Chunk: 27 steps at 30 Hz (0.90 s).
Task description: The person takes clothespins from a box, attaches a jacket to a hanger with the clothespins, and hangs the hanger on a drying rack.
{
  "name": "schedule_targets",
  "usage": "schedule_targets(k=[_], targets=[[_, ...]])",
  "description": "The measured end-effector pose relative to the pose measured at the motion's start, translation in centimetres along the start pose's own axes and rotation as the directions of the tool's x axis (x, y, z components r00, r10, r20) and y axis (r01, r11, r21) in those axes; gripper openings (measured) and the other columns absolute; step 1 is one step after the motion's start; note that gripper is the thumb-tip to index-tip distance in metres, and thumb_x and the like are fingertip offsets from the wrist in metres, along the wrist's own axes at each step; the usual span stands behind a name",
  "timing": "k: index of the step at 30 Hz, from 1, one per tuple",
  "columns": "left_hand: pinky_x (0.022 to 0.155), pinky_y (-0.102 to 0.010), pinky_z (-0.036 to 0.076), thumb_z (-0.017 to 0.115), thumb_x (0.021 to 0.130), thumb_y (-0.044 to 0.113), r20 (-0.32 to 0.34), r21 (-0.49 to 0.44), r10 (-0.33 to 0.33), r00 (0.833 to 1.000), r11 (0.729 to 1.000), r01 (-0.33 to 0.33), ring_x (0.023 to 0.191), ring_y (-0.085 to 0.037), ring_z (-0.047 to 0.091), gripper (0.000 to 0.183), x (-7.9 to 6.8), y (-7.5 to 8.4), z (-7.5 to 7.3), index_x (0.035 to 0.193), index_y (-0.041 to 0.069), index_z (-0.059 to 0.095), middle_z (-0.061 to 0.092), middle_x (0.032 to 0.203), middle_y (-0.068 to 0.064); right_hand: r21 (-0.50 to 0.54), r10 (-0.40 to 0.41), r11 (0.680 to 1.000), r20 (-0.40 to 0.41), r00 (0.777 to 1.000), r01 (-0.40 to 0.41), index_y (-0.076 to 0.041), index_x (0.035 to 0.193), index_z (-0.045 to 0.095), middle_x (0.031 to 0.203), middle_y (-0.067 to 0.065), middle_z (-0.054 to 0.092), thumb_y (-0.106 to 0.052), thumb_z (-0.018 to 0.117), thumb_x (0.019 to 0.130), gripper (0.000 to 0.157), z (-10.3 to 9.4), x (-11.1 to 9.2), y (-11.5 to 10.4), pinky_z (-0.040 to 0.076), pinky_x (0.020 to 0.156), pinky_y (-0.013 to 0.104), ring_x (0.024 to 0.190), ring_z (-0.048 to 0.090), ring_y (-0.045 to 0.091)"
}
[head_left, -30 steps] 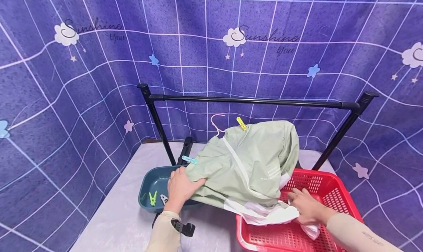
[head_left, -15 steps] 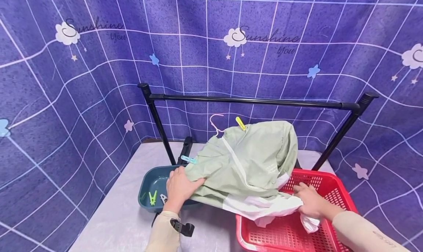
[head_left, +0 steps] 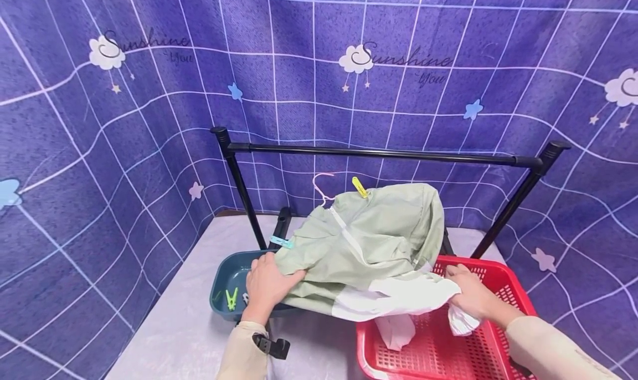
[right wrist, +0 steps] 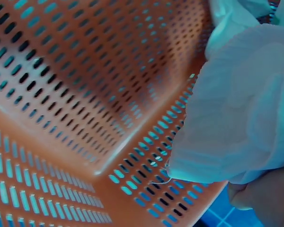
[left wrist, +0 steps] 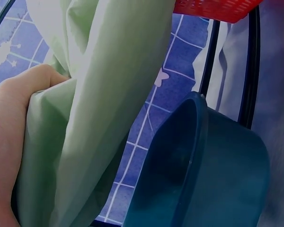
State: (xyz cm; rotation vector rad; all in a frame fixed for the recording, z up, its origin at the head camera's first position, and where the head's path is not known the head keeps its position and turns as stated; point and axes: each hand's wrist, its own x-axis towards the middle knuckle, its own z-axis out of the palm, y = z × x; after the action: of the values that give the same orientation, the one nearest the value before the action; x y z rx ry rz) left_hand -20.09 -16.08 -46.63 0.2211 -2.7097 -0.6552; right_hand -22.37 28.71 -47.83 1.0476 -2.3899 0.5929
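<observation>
Nearest, the person's two bare hands hold a pale green and white garment (head_left: 329, 252) between them, above the worktop (head_left: 169, 335). The left hand (head_left: 269, 285) grips its left edge, bent over a fold of green cloth. The right hand (head_left: 466, 294) pinches a corner of the white hem, over the red basket (head_left: 438, 347). Over the last second that corner has come up and the white band has opened out from a bunch; a loose white flap (head_left: 396, 330) now shows hanging into the basket. So the lower edge is spread wider, though creases remain and the flap hangs free.

At left, partly behind the left hand, a blue-green tub (head_left: 239, 275) contains a green clothespin (head_left: 231, 298). A light blue clothespin (head_left: 282, 242) and a yellow clothespin (head_left: 359, 186) stay on the garment's upper edge, either side of a pink hanger hook (head_left: 314, 184). Farther back stands a black rack (head_left: 374, 153), its bar apart from the hook, before a purple checked curtain (head_left: 289, 25).
</observation>
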Motion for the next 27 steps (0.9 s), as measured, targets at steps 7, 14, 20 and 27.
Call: schedule_targets(k=[7,14,20,27], targets=[[0.082,-0.053,0.044,0.075,0.066,0.063,-0.003,0.006,-0.017,1.000,1.000,0.017,0.099,-0.039,0.053,0.083,-0.1,-0.3,-0.4,0.112,-0.004,0.058,0.061,0.104,-0.020,-0.086,0.035,0.996,-0.038,0.999,-0.038,-0.025,0.066,0.062,0.074,-0.014,0.043,-0.010,0.071,0.060,0.019,-1.0,1.1,-1.1,0.025,0.056,0.029,0.070,0.036,0.010],[0.083,-0.053,0.044,0.076,0.067,0.062,-0.027,-0.001,-0.021,0.999,1.000,0.021,0.101,-0.039,0.052,0.084,-0.2,-0.7,-0.9,0.115,-0.004,0.057,0.061,0.108,-0.021,-0.163,0.099,0.981,-0.040,0.994,-0.104,-0.026,0.069,0.064,0.074,-0.013,0.042,-0.018,0.074,0.063,0.014,-2.1,2.3,-2.8,0.024,0.056,0.032,0.070,0.037,0.013],[0.079,-0.053,0.043,0.076,0.066,0.062,-0.065,-0.004,-0.011,0.998,1.000,0.010,0.100,-0.039,0.052,0.082,-0.5,-0.6,-1.7,0.112,-0.003,0.057,0.062,0.106,-0.020,-0.207,0.139,0.968,-0.040,0.990,-0.144,-0.025,0.069,0.064,0.074,-0.010,0.044,-0.019,0.073,0.066,0.012,-2.6,3.1,-4.0,0.025,0.057,0.034,0.070,0.038,0.016],[0.077,-0.051,0.044,0.076,0.067,0.061,-0.075,0.001,-0.018,0.997,1.000,0.018,0.097,-0.039,0.052,0.079,-0.9,-0.4,-2.9,0.108,-0.004,0.057,0.061,0.100,-0.019,-0.241,0.102,0.963,-0.085,0.991,-0.120,-0.022,0.069,0.063,0.075,-0.006,0.046,-0.021,0.072,0.066,0.010,-3.1,4.5,-5.1,0.026,0.054,0.035,0.067,0.039,0.020]])
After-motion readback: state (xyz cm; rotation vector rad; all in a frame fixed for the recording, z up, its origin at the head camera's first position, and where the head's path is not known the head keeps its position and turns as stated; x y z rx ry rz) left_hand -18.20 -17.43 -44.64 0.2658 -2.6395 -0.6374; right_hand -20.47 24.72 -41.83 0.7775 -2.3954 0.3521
